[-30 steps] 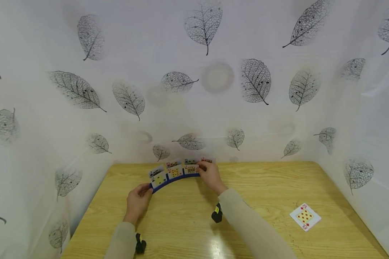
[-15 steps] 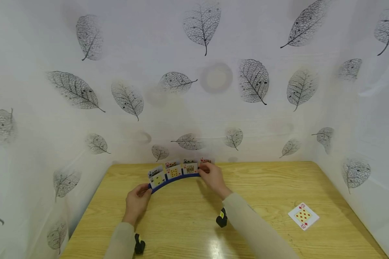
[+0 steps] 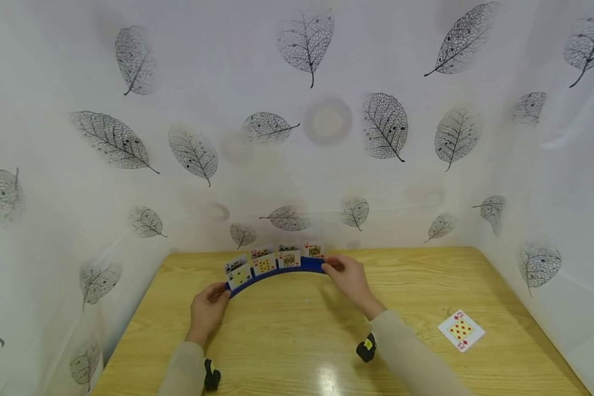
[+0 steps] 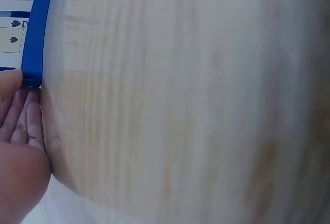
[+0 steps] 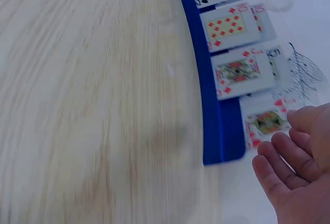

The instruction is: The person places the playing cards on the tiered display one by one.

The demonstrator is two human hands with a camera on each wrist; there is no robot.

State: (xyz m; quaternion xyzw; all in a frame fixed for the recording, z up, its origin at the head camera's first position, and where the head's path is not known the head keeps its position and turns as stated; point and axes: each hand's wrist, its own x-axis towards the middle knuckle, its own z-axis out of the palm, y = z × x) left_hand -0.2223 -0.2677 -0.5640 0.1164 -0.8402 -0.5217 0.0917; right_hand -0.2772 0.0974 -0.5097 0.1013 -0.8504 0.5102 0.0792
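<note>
A curved blue card holder [image 3: 313, 264] stands near the back of the table with two rows of playing cards. Its front row has a two of spades [image 3: 240, 276], a ten of diamonds [image 3: 264, 265] and a jack of diamonds [image 3: 289, 258]. Behind them several more cards are partly covered; a jack of hearts [image 5: 267, 122] shows at the right end. My left hand [image 3: 209, 311] pinches the holder's left end between thumb and fingers. With nothing between its loosely bent fingers, my right hand [image 3: 348, 279] is at the holder's right end, beside the jack of hearts.
An eight of diamonds [image 3: 461, 330] lies face up on the wooden table [image 3: 287, 341], right of my right forearm. Black wrist cameras hang below both sleeves. A white leaf-printed curtain [image 3: 257, 181] encloses the back and sides.
My right hand has moved right along the holder, from beside the jack of diamonds to the right end, uncovering the jack of hearts. My left hand keeps its hold.
</note>
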